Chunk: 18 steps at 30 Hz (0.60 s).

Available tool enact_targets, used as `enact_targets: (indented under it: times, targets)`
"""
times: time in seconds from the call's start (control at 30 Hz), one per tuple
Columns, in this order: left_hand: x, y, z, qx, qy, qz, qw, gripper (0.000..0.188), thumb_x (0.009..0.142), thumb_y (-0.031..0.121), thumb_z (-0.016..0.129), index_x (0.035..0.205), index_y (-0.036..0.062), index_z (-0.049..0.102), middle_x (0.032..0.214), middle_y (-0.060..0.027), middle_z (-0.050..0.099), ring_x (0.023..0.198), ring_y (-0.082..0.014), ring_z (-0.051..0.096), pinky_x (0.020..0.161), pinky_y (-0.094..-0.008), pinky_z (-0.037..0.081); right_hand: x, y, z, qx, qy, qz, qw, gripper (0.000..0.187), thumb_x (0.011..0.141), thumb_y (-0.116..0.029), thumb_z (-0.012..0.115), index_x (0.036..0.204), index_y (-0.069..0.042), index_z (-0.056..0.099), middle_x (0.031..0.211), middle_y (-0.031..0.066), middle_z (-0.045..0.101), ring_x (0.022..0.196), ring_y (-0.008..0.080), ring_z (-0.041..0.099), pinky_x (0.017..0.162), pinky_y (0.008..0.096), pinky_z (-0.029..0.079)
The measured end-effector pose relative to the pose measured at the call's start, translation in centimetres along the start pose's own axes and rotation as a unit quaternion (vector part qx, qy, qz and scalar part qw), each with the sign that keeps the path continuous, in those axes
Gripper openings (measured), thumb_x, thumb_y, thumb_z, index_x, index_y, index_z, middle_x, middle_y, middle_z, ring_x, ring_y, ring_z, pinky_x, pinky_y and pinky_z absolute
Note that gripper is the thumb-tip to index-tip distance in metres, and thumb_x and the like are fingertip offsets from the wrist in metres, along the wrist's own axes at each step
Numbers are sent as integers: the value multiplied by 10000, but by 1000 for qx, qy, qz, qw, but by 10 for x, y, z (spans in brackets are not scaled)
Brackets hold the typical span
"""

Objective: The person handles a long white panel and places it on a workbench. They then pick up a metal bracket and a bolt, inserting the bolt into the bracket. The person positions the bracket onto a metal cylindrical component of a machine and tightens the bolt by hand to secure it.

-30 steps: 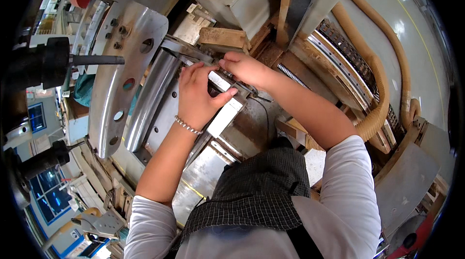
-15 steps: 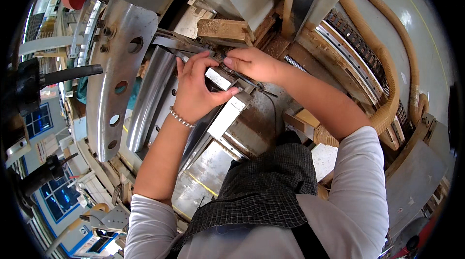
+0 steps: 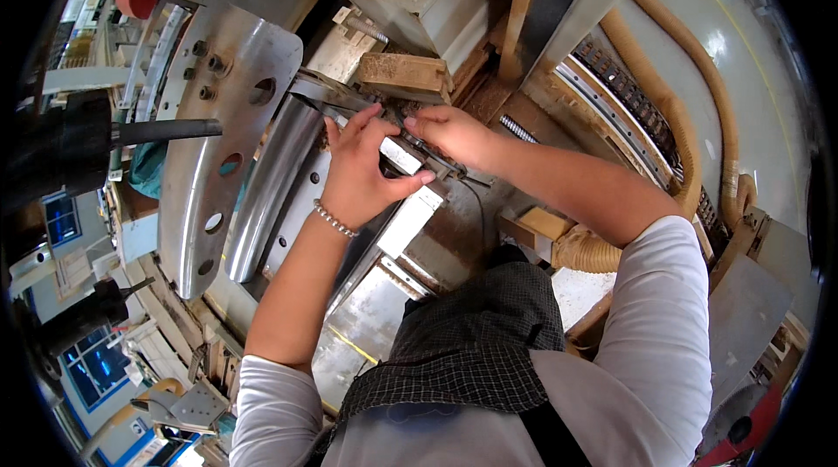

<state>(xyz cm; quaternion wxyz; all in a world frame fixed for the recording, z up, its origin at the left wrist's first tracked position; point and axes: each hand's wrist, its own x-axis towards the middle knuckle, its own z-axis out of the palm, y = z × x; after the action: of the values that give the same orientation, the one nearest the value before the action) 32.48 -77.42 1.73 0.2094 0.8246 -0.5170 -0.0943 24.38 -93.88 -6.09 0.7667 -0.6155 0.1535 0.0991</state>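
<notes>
My left hand (image 3: pixel 360 157), a beaded bracelet at its wrist, spans a small white block (image 3: pixel 401 155) with its thumb at one end and its fingers at the other. The block sits on a metal machine fixture. Close beside it, my right hand (image 3: pixel 454 133) has thumb and fingers pinched together at a thin dark part on the fixture. What lies between those fingertips is mostly hidden. A larger white block (image 3: pixel 408 221) rests just below my left thumb. A thin black cable (image 3: pixel 478 196) hangs down from the fixture near my right hand.
A wooden block (image 3: pixel 403 76) lies beyond my hands. To the left stand a curved steel plate with holes (image 3: pixel 202 205), a polished metal roller (image 3: pixel 272 192) and a black tool holder (image 3: pixel 65 148) with a protruding bit. Ribbed tan hoses (image 3: pixel 694 131) run along the right.
The view has shifted slightly, bringing the machine parts at left further in. Both hands stay at the fixture in nearly the same pose.
</notes>
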Motion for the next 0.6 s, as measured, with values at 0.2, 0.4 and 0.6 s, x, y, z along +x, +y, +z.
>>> enact_targets:
  times: [0.2,0.4,0.6]
  targets:
    - [-39,4,-21,-35,85,-5,996,801,640,438,817,1243,30,484,1244,-203,529,1232,-383,440,1056,-520,313,-7,-6,2,-188,43,-79,978,360,975,-376,495,961,-36,615,849,138,633,838,263,613,770,369,458]
    - [-153,-26,-52,-35,-129,-182,974,971,636,490,808,1369,18,382,1192,-244,550,1084,-410,558,936,-438,455,0,-11,15,-249,52,-161,954,331,993,-359,457,1001,-39,542,879,207,578,850,364,587,752,416,452]
    - [-157,-34,-48,-20,-169,-234,957,912,677,520,750,1374,50,396,1160,-246,594,1021,-377,616,876,-403,494,-8,-1,30,-196,199,-105,954,450,930,-442,543,1100,-29,596,1022,216,645,977,349,614,844,384,465]
